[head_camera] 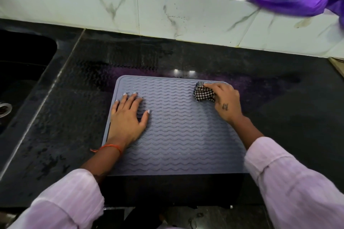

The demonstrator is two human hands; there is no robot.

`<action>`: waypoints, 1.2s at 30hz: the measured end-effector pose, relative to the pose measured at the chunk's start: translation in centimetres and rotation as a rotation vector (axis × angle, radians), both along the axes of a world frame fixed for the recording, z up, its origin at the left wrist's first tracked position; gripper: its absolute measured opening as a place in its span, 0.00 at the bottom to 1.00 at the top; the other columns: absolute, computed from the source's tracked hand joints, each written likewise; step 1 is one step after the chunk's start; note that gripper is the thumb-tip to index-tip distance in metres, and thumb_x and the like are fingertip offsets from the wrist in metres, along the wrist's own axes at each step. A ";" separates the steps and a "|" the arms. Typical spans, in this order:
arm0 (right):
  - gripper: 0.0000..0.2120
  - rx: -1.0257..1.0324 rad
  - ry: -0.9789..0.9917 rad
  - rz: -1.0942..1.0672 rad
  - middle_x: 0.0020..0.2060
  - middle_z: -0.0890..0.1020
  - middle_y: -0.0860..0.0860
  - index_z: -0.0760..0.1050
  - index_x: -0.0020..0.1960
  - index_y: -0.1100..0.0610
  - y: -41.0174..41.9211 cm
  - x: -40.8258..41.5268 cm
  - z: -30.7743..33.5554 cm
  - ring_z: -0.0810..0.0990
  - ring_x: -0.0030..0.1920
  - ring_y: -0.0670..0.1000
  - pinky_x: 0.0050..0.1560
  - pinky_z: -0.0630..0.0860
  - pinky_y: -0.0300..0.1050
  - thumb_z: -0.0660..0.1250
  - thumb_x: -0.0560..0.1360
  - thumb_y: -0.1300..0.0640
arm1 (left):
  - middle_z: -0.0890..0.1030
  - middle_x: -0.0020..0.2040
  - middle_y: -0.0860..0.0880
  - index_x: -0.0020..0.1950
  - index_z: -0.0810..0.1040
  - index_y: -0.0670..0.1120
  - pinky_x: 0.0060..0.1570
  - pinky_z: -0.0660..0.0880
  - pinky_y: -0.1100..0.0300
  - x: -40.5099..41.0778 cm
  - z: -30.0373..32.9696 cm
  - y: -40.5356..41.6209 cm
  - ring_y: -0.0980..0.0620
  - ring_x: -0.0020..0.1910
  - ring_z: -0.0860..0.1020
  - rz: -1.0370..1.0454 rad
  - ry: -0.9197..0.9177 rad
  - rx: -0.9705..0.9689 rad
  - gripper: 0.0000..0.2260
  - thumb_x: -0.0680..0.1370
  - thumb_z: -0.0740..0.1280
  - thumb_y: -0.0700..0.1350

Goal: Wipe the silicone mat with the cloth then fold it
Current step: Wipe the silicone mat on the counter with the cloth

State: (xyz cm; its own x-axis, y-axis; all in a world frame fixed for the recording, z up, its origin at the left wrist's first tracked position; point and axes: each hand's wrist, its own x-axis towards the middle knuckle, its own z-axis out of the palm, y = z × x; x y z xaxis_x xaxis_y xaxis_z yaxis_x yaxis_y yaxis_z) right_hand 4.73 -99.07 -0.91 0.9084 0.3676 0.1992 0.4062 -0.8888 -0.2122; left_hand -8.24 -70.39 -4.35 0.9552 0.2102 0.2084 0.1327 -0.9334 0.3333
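Two hands on the mat: wiping step, far right corner

Both hands work on the silicone mat [175, 128], which lies flat on the black countertop [279, 117], its near edge at the counter front, just right of the dark sink [22, 65]. The left hand [128, 117] rests flat on the left part of the mat, fingers spread open, palm down, gripping nothing; it seems to pin the mat. The right hand [226, 98] has fingers closed around the cloth [203, 92], bunched into a small wad & pressed on the mat near the far right corner.

To do this step well, I think: keep the left palm heavy so the mat does not slide, move the cloth along the wave lines, not across, w/ overlapping passes from far edge to near edge. Move the left hand later to clean under it.

Materials: the mat is grey-blue, rectangular w/ round corners, a raised rim and wavy ridges; likely soft & grippy. The cloth is woven, black-white check, probably absorbent. The counter is polished, reflective stone.
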 end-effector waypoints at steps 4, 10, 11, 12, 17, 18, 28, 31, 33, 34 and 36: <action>0.33 -0.147 0.042 -0.145 0.66 0.69 0.53 0.60 0.73 0.45 2.1 -0.5 -1.4 0.66 0.64 0.58 0.64 0.61 0.59 0.59 0.71 0.65 | 0.69 0.71 0.48 0.68 0.71 0.48 0.73 0.53 0.50 0.1 0.0 0.0 0.47 0.73 0.61 0.005 -0.002 0.002 0.27 0.75 0.53 0.61; 0.28 -0.068 0.035 -0.106 0.64 0.72 0.52 0.63 0.71 0.43 0.7 1.7 0.5 0.68 0.62 0.58 0.59 0.65 0.55 0.59 0.75 0.63 | 0.70 0.71 0.48 0.67 0.72 0.47 0.72 0.53 0.49 0.1 0.0 0.0 0.47 0.73 0.62 0.007 -0.012 0.000 0.27 0.75 0.53 0.61; 0.29 -0.097 0.028 -0.145 0.66 0.70 0.53 0.61 0.72 0.42 1.1 1.3 0.1 0.67 0.64 0.59 0.61 0.64 0.56 0.57 0.76 0.64 | 0.70 0.71 0.48 0.66 0.72 0.47 0.72 0.53 0.49 0.1 0.0 0.0 0.47 0.73 0.62 0.009 -0.015 -0.001 0.26 0.75 0.53 0.61; 0.30 -0.132 0.037 -0.178 0.68 0.68 0.53 0.57 0.74 0.42 1.4 0.7 -0.4 0.65 0.66 0.59 0.63 0.62 0.57 0.56 0.76 0.64 | 0.70 0.70 0.48 0.66 0.73 0.47 0.72 0.54 0.49 0.1 0.0 0.0 0.47 0.73 0.62 0.010 -0.014 -0.003 0.26 0.75 0.54 0.61; 0.28 -0.160 0.130 -0.149 0.67 0.69 0.53 0.57 0.73 0.41 1.5 2.1 0.5 0.66 0.64 0.60 0.61 0.65 0.59 0.58 0.77 0.60 | 0.70 0.70 0.48 0.66 0.73 0.47 0.72 0.54 0.49 0.1 0.0 0.0 0.47 0.73 0.62 0.003 -0.013 -0.004 0.26 0.75 0.54 0.61; 0.26 -0.147 0.126 -0.148 0.66 0.70 0.53 0.59 0.72 0.41 1.1 2.5 0.9 0.68 0.62 0.60 0.60 0.66 0.58 0.59 0.78 0.59 | 0.70 0.70 0.48 0.66 0.73 0.47 0.72 0.55 0.49 0.1 0.0 0.0 0.47 0.73 0.62 0.006 -0.017 -0.005 0.26 0.75 0.54 0.61; 0.27 -0.141 0.257 -0.374 0.70 0.63 0.56 0.54 0.75 0.44 -0.2 2.3 1.7 0.63 0.66 0.62 0.63 0.63 0.62 0.56 0.79 0.57 | 0.70 0.70 0.48 0.67 0.72 0.47 0.72 0.54 0.50 0.1 0.0 0.0 0.47 0.73 0.62 0.006 -0.028 -0.005 0.27 0.75 0.52 0.62; 0.24 -0.025 0.269 -0.490 0.68 0.66 0.57 0.59 0.73 0.46 -0.8 1.6 2.6 0.65 0.66 0.63 0.63 0.65 0.60 0.57 0.78 0.56 | 0.70 0.70 0.48 0.67 0.72 0.47 0.72 0.53 0.50 0.0 -0.1 0.0 0.48 0.73 0.61 0.006 -0.030 -0.011 0.28 0.75 0.52 0.62; 0.24 -0.107 0.244 -0.543 0.69 0.65 0.58 0.56 0.74 0.47 -0.6 -0.3 1.7 0.64 0.65 0.63 0.62 0.66 0.60 0.55 0.79 0.54 | 0.70 0.71 0.48 0.67 0.72 0.48 0.72 0.53 0.50 0.1 -0.2 0.1 0.48 0.73 0.61 0.005 -0.026 -0.017 0.27 0.75 0.52 0.62; 0.25 -0.163 0.227 -0.538 0.69 0.64 0.58 0.54 0.75 0.47 -0.5 -1.0 1.0 0.64 0.65 0.64 0.61 0.65 0.61 0.54 0.79 0.54 | 0.70 0.71 0.48 0.67 0.72 0.48 0.72 0.54 0.50 0.1 -0.3 0.1 0.47 0.73 0.61 0.002 -0.023 -0.019 0.27 0.75 0.52 0.62; 0.25 -0.163 0.221 -0.502 0.68 0.63 0.59 0.53 0.75 0.47 -0.7 -0.9 0.7 0.63 0.65 0.64 0.62 0.64 0.61 0.53 0.79 0.54 | 0.70 0.71 0.48 0.67 0.72 0.48 0.72 0.54 0.49 0.2 -0.3 0.2 0.47 0.73 0.62 -0.001 -0.021 -0.020 0.28 0.75 0.52 0.62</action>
